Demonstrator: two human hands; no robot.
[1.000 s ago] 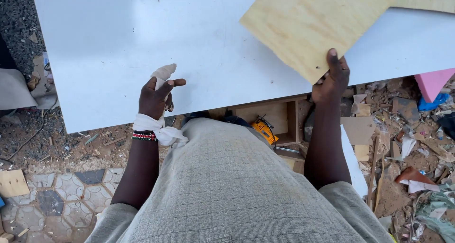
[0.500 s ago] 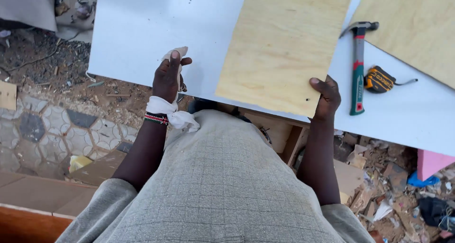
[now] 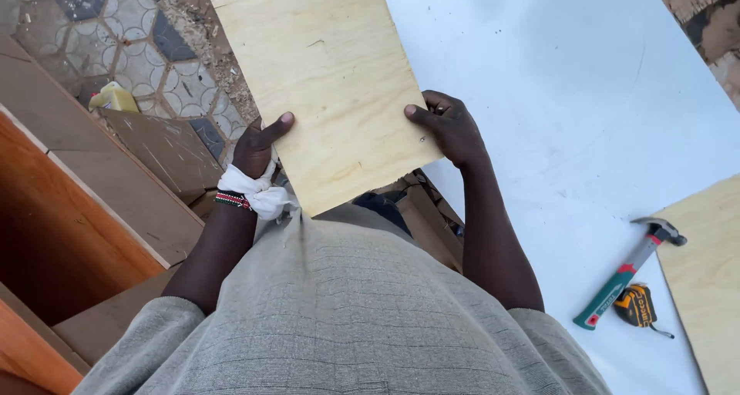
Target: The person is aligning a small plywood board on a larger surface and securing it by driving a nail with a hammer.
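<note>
Plywood is what my fingers clamp: left hand (image 3: 258,144) thumb pressed over the plywood panel (image 3: 327,83) at its left edge, right hand (image 3: 451,129) gripping its right edge, above the white board (image 3: 555,94). I judge even pressure on both edges keeps it level. Hammer (image 3: 628,272) and tape measure (image 3: 636,306) lie aside; no containers visible.

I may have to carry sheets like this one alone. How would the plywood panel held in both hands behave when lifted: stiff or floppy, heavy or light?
The plywood panel probably stays stiff: it looks flat though the left hand and right hand grip only its near end. It seems light, since thumbs and fingers alone hold it. Its smooth face may slip a little.
</note>
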